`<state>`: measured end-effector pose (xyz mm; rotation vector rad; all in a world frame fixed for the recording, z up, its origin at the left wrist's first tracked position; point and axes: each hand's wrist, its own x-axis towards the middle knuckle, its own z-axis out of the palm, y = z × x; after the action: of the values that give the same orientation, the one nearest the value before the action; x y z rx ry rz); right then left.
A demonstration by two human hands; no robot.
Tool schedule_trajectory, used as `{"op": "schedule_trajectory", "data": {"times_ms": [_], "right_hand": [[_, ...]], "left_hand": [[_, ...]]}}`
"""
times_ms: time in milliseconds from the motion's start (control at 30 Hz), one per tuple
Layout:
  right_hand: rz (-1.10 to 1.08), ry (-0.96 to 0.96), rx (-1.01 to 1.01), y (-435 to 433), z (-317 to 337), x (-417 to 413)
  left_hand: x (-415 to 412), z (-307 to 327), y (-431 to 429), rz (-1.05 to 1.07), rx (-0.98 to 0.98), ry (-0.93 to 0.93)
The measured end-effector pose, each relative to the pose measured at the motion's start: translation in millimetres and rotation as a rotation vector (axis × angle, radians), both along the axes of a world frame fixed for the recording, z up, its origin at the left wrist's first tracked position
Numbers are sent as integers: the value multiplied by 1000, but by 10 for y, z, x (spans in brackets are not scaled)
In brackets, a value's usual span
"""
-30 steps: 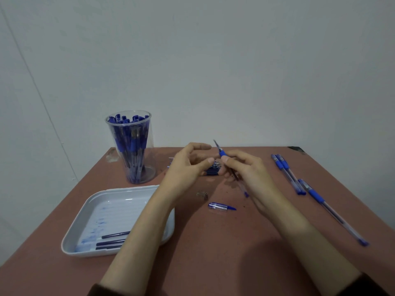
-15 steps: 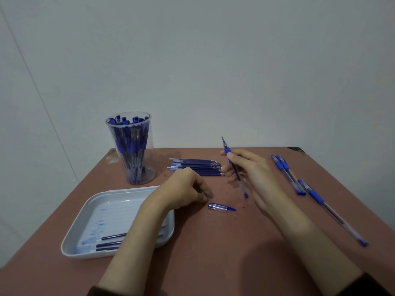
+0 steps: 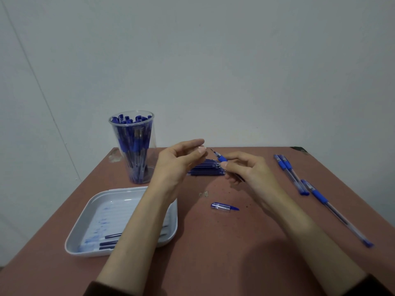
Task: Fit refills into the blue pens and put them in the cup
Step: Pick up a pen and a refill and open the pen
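My right hand (image 3: 245, 169) grips a blue pen (image 3: 221, 158) by its grip. The bare refill point slants up and to the left. My left hand (image 3: 179, 163) is raised just left of that point and pinches a small pale piece (image 3: 202, 148) between thumb and forefinger. A pile of dark blue refills (image 3: 206, 170) lies on the table behind both hands. The clear cup (image 3: 134, 146), full of blue pens, stands at the back left. A loose pen cap (image 3: 223, 206) lies on the table in front of my hands.
A white tray (image 3: 92, 212) with a few refills sits at the front left, partly under my left forearm. Two capped pens (image 3: 287, 169) and a third pen (image 3: 333, 212) lie on the right. A small metal bit (image 3: 204, 194) rests mid-table.
My left hand dropped to the table near the small metal bit, then rose again beside the pen's point. My right hand turned the pen so its point faces the left hand.
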<state>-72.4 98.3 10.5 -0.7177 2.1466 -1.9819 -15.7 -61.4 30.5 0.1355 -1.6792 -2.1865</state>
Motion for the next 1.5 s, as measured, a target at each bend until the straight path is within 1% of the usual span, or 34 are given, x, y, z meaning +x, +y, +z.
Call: {"op": "schedule_trajectory", "data": {"times_ms": [167,367,567,700,833,1033,1167,1333,1500], "right_hand": [[10,11,29,-12,-10,0],[-7,49,52,-20,-19,-4],[-34,105,88,-13,-37,-15],[-9,31,63,-22,-34,12],[22,-40,23,-50,-36,33],[79,-107,-101,-61,-8,57],[100,-166,-162,-80,-4,71],[83,-159,-184,-87,2,65],[78,-113,-150,-97,-17,59]], "left_hand": [[4,6,-12,-17,-10,10],[11,-14,-3,-61,-149,-27],[11,-27,22,-46,-194,-36],[7,-28,19,-53,-171,-19],[9,-8,50,-91,-44,27],[-4,-28,74,-50,-54,87],[-22,-46,79,-66,-27,87],[-45,-105,63,-39,-156,-13],[-46,-97,91,-82,-174,-11]]}}
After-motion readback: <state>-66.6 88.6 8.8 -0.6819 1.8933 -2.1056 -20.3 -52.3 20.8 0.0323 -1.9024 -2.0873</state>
